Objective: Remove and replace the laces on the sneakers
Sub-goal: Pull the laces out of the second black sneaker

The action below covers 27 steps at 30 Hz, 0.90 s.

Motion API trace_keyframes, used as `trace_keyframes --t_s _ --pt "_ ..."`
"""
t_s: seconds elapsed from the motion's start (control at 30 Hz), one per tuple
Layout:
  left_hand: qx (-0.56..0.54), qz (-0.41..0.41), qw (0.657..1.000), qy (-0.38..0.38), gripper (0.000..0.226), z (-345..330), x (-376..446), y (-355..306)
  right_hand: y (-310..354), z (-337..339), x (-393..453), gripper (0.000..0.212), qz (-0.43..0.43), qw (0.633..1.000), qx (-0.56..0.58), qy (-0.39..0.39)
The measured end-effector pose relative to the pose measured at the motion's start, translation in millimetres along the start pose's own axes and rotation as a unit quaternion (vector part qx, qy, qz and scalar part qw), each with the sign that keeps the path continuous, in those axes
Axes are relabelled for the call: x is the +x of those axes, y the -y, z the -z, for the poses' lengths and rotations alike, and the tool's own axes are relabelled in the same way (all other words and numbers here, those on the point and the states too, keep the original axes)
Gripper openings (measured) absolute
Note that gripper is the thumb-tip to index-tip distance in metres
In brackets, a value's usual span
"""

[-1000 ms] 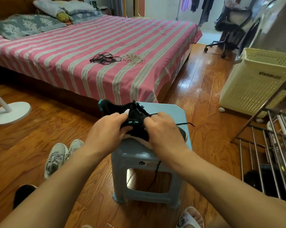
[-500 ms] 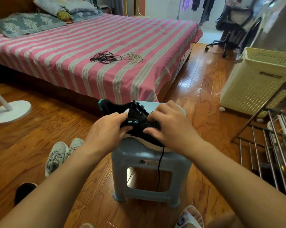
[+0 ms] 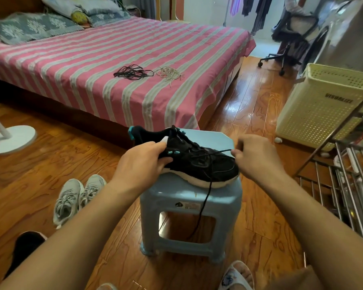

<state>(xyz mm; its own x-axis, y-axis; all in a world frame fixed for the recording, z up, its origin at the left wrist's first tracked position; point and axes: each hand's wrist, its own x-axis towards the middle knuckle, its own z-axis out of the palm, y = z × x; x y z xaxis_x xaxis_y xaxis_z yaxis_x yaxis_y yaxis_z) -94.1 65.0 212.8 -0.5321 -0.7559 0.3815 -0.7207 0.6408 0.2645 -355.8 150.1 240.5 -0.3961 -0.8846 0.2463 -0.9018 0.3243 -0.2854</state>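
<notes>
Beyond the light-blue plastic stool [image 3: 197, 197] stands a pink-striped bed [image 3: 92, 65] carrying a black lace bundle [image 3: 132, 72] and a beige lace bundle [image 3: 169, 72]. Left of the stool sit grey sneakers [image 3: 76, 197]; to its right, a cream laundry basket [image 3: 322, 109]. On the stool lies the black sneaker [image 3: 197, 162]. The left hand [image 3: 143, 164] grasps its heel end; the right hand [image 3: 258, 158] pinches the black lace [image 3: 220, 152], whose other end dangles over the stool's front.

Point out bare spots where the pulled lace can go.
Free: the pink striped bedspread left of the black lace bundle, and the blue plastic stool top's far corner behind the black sneaker. Crowded: the stool's front, taken by sneaker and hands.
</notes>
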Motion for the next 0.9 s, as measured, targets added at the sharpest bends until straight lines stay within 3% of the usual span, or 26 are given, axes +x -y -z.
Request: trace_keyframes --t_s 0.07,0.1,0.17,0.2,0.23,0.27,0.33,0.43,0.5,0.53,0.63,0.8,0.9 --pt "0.004 0.004 1.000 -0.004 0.027 0 0 3 16 25 -9 0.015 0.100 0.981 0.113 0.124" --pt "0.008 0.002 1.000 -0.008 0.027 0 -1 4 25 41 -16 0.012 0.164 0.943 0.136 0.256" --pt "0.014 0.004 1.000 -0.018 0.028 0 0 2 46 57 -41 0.003 0.258 0.800 0.071 0.538" --pt "0.018 0.005 1.000 -0.022 0.027 0 0 0 54 54 -53 0.006 0.279 0.732 0.028 0.620" --pt "0.020 0.006 0.999 -0.025 0.026 0 1 0 58 47 -63 0.011 0.294 0.692 0.002 0.659" --pt "0.018 0.005 1.000 -0.025 0.025 0 2 -1 61 40 -68 0.013 0.305 0.685 -0.003 0.661" --pt "-0.001 -0.006 1.000 -0.009 0.024 3 2 2 62 32 -65 0.018 0.323 0.738 0.032 0.592" --pt "-0.077 -0.027 0.995 0.050 0.017 11 -1 15 46 28 -26 0.018 0.205 0.902 0.188 0.329" --pt "-0.104 -0.036 0.991 0.077 0.011 15 -2 24 40 16 1 0.015 0.100 0.954 0.242 0.149" --pt "-0.109 -0.040 0.990 0.083 0.011 16 -3 26 41 7 11 0.016 0.072 0.963 0.227 0.125" --pt "-0.111 -0.045 0.990 0.079 0.009 15 -3 27 57 -16 18 0.025 0.039 0.963 0.172 0.206" --pt "-0.083 -0.050 0.993 0.063 0.008 12 1 27 63 -12 19 0.033 0.034 0.974 0.064 0.213" --pt "-0.075 -0.060 0.993 0.064 0.009 11 3 28 67 -11 12 0.031 0.017 0.965 0.100 0.240"
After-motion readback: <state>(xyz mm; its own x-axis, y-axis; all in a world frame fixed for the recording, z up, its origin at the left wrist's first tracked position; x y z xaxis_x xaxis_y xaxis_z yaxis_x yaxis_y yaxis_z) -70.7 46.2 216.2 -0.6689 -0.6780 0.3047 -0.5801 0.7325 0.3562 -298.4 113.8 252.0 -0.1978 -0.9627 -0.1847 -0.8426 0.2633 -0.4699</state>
